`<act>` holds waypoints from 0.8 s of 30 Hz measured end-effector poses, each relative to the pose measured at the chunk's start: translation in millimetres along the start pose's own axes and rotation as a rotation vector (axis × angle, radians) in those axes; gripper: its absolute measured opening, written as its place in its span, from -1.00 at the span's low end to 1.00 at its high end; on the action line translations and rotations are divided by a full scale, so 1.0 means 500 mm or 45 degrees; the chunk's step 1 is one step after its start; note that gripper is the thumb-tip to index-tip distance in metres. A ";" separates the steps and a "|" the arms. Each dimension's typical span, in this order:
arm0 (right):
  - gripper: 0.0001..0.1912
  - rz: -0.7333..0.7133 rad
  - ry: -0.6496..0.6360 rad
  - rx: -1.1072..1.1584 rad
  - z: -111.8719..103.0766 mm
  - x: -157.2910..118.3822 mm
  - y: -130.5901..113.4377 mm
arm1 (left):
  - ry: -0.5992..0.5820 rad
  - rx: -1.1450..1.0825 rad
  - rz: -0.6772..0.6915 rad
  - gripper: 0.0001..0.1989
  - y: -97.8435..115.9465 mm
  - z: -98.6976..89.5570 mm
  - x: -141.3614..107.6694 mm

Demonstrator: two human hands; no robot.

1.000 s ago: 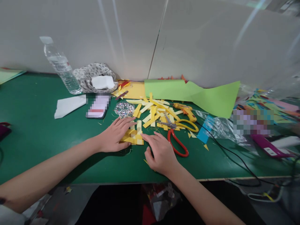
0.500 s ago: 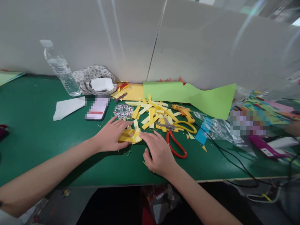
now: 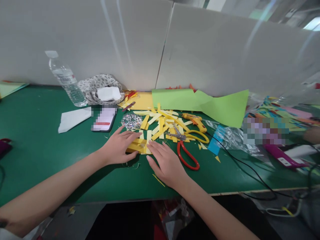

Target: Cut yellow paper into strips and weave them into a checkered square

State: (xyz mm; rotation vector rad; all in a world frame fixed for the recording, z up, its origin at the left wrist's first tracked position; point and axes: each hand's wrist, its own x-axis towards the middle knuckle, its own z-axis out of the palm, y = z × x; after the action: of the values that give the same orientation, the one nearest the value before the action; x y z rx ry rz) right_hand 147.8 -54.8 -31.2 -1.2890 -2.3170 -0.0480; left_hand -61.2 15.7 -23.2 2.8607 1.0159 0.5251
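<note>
Yellow paper strips [image 3: 137,146] lie crossed and woven together on the green table, between my two hands. My left hand [image 3: 120,146] rests over their left end with its fingers spread. At the right end, the fingertips of my right hand [image 3: 166,163] touch a pale strip, its fingers stretched out and the thumb apart. Behind the hands is a loose pile of yellow strips [image 3: 162,125]. Open scissors [image 3: 185,136] with one red and one yellow handle lie against the pile. A round piece with beads or sequins [image 3: 131,121] sits just beyond my left hand.
On the green table [image 3: 100,186] are a water bottle [image 3: 67,80], a phone [image 3: 103,119], a patterned cloth [image 3: 100,81], green paper [image 3: 180,99], a yellow glue gun [image 3: 196,121], a blue card [image 3: 216,140] and a black cable. Part of a person's hand [image 3: 312,136] shows at far right.
My right thumb has stretched away from its fingers. The pale strips at the right end of the woven piece now stand straighter. The view has tilted slightly upward.
</note>
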 end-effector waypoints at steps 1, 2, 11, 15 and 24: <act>-0.64 -0.005 -0.022 -0.001 0.002 0.000 0.001 | -0.006 -0.007 0.014 -0.46 0.000 0.000 0.000; -0.64 -0.011 -0.031 -0.001 0.003 0.000 0.001 | -0.013 -0.014 0.028 -0.45 0.001 0.000 0.000; -0.70 -0.053 0.058 0.056 0.002 -0.005 -0.002 | -0.075 -0.054 0.179 -0.42 0.005 0.002 -0.004; -0.72 -0.068 0.083 0.043 0.004 -0.004 -0.004 | -0.066 -0.074 0.176 -0.41 0.007 0.000 -0.003; -0.73 -0.079 0.083 0.031 0.008 -0.007 -0.004 | -0.067 -0.090 0.136 -0.44 0.011 0.008 -0.002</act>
State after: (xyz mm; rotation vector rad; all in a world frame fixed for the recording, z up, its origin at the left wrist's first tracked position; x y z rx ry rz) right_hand 146.1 -57.6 -35.7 -1.1864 -2.2944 -0.0814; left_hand -57.4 10.9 -26.6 2.8618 0.8233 0.4799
